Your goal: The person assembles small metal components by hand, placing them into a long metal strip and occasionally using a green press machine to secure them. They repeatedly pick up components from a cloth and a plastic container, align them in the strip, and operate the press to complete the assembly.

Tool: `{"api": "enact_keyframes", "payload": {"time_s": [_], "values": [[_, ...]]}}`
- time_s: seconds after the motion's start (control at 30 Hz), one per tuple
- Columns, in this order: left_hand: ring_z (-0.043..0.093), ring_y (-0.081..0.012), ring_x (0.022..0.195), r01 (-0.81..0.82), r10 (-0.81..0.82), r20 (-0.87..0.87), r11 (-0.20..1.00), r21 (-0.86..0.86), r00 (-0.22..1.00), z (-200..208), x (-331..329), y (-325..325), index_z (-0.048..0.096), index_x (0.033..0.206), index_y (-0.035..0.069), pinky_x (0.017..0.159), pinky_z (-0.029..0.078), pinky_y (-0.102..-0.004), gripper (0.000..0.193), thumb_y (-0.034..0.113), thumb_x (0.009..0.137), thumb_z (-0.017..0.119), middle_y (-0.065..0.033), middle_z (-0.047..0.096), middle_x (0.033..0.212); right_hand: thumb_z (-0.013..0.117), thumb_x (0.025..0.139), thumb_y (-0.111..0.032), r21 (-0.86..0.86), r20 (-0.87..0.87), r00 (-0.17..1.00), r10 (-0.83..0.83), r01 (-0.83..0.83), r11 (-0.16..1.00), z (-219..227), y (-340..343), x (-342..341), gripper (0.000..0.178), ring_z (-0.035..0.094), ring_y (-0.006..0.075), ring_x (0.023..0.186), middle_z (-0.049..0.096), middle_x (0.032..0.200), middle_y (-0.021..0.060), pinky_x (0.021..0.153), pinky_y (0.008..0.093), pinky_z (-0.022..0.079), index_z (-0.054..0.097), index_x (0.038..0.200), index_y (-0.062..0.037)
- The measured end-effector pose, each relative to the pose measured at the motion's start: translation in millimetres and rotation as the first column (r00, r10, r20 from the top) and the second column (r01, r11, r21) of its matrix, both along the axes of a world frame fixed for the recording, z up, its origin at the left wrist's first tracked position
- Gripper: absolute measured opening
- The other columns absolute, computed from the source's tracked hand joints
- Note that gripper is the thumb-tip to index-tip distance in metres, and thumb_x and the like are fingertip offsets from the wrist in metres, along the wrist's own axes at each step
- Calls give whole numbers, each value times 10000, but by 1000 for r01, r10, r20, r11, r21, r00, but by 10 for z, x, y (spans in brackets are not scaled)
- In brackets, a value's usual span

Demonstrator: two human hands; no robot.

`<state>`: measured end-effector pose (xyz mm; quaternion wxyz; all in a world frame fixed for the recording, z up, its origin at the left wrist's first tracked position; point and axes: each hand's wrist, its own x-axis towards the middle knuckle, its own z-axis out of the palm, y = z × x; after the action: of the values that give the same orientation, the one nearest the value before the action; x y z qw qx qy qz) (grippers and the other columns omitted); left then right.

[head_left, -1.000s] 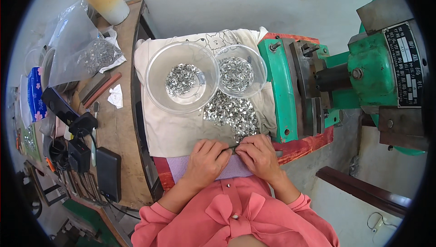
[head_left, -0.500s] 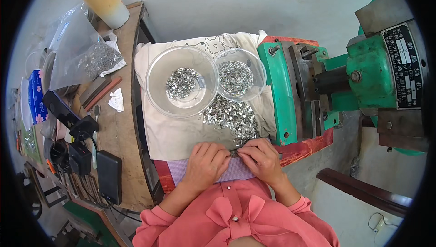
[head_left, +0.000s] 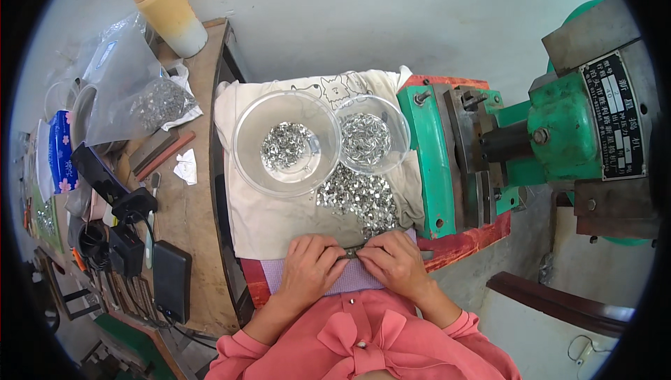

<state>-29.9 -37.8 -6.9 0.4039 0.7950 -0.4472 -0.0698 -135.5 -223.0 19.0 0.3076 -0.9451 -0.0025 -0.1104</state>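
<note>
My left hand point(head_left: 307, 265) and my right hand point(head_left: 395, 262) meet at the near edge of the beige cloth point(head_left: 262, 230). Both have their fingers pinched round a small, narrow dark piece point(head_left: 351, 252), mostly covered by the fingertips; its exact kind cannot be made out. Just beyond my right hand lies a loose heap of small silvery metal pieces point(head_left: 358, 202). Behind the heap stand a large clear plastic tub point(head_left: 244, 163) with similar flat pieces inside, and a smaller clear tub point(head_left: 401, 139) holding thin, shiny metal parts.
A green press machine point(head_left: 437, 170) stands close on the right, on a red board point(head_left: 465, 244). To the left, a wooden table point(head_left: 203, 240) carries a yellow bottle point(head_left: 168, 13), a plastic bag of metal pieces point(head_left: 157, 104), a black power bank point(head_left: 172, 281) and cables.
The whole view has shifted, so the tubs and heap sit lower in the picture. My right hand has come slightly left, and more of the dark piece shows between my fingertips.
</note>
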Motion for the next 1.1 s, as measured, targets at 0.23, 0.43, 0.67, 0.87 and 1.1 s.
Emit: {"api": "enact_keyframes", "payload": {"time_s": [0.23,0.43,0.67,0.87,1.1], "values": [[592,-264,955,16,-16,9,999,51,1000,47,3,-41,686,979,94,839,426,-409,288,179,737,817,-50,628,1022,813,702,-76,-52,44,999,-25,27,998,23,44,39,206,615,229,842,643,910,16,727,367,479,713,879,-110],[586,-251,974,46,-52,56,994,95,997,17,-16,-27,690,1003,83,852,426,-399,281,193,763,786,-41,624,1028,834,715,-109,47,-17,999,-30,31,998,125,-13,90,176,622,218,813,662,859,11,727,359,471,765,878,-122],[588,-242,977,30,-41,104,994,104,994,-2,-10,61,696,997,82,859,428,-393,263,194,771,770,-42,622,1015,811,760,-118,-33,104,988,-118,122,992,0,-33,417,149,628,223,790,661,855,14,703,368,463,765,902,-114],[600,-252,953,-22,15,93,997,79,996,-1,-17,124,702,992,98,835,429,-403,312,166,710,819,-43,627,994,809,768,-169,-133,87,992,-89,100,986,-83,-13,671,123,603,218,791,610,833,8,701,365,438,722,843,-125],[591,-260,930,-17,13,65,998,54,998,-31,-18,108,700,986,102,822,423,-403,308,159,709,822,-43,624,989,809,742,-153,-115,101,993,-60,72,991,-97,-44,660,139,595,226,795,611,848,8,696,371,425,712,838,-132]]}}
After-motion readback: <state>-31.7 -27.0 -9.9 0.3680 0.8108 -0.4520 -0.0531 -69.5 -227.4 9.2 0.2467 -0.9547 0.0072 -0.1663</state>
